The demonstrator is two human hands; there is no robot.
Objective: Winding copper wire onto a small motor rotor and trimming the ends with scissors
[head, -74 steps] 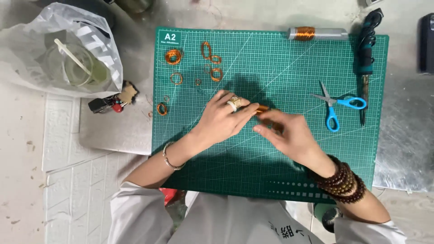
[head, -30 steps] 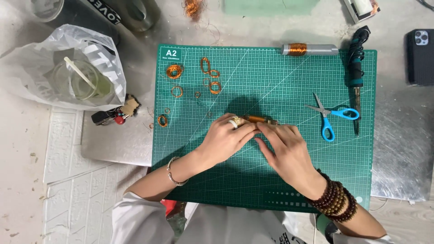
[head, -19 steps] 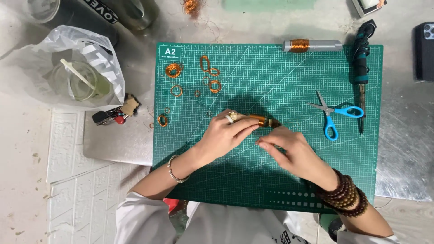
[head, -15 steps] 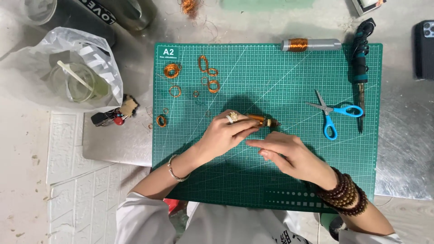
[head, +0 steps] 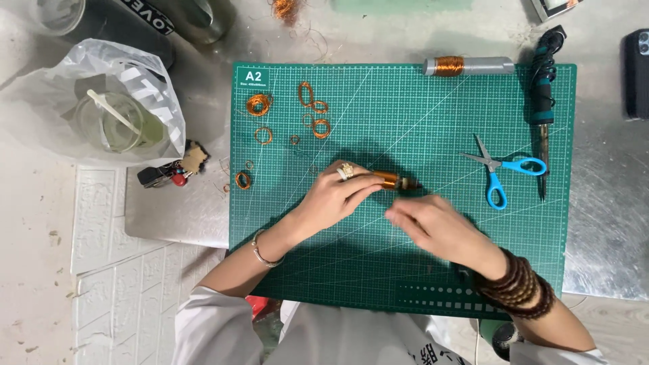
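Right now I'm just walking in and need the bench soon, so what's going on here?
A person is working copper wire on a green cutting mat. The left hand pinches a small copper-wound coil, and the right hand sits just below it, blurred. Finished wire rings lie at the mat's upper left; blue scissors, a soldering iron and a wire spool lie untouched at the right.

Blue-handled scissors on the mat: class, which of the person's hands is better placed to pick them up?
Probably the right hand: it is free and nearer the scissors, while the left hand is pinching the copper-wound rod.
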